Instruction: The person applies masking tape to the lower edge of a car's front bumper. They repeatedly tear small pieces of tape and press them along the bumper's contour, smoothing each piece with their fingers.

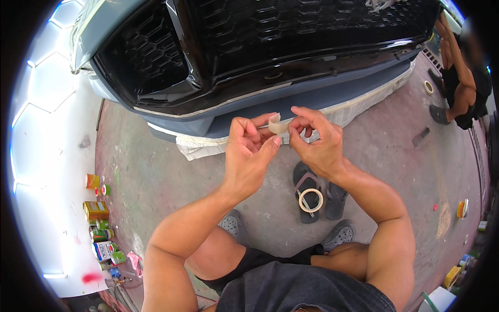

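Note:
A short curled strip of pale masking tape (278, 126) is stretched between my two hands, in front of a car bumper. My left hand (247, 158) has its fingers curled, and the strip's bent end lies against its fingertips. The thumb of that hand is a little apart, below the tape. The strip's other end is pinched between thumb and fingers of my right hand (321, 143). Just beyond the hands is the bumper (249, 93), grey along its lower part, with a glossy black grille (291, 31). Pale masking sheet (358, 101) runs along its lower edge.
Black flip-flops (307, 187) lie on the floor below my right hand, with a tape roll (311, 200) on one. Paint cans (101, 234) line the left wall. Another person (460, 83) crouches at the far right, near a second tape roll (428, 87).

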Motion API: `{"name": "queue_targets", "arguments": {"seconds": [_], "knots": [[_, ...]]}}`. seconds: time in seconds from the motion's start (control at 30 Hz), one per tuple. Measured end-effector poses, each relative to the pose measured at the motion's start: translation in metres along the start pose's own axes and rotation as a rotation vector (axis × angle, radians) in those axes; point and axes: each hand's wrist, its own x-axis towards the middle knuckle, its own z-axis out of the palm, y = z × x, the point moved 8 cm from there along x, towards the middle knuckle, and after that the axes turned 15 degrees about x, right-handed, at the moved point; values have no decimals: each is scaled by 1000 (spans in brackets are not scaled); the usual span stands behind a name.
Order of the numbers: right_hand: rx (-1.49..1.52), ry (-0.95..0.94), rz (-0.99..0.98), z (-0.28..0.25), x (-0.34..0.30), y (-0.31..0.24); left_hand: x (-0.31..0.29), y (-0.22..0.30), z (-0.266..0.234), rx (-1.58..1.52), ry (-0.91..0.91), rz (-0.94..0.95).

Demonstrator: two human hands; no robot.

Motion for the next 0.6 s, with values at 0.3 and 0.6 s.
{"name": "queue_targets", "arguments": {"seconds": [0.3, 0.6], "knots": [[-27, -40, -232, 10, 4, -32, 5, 3, -15, 27, 139, -16], [-25, -10, -263, 17, 6, -30, 6, 6, -16, -35, 224, 9]]}}
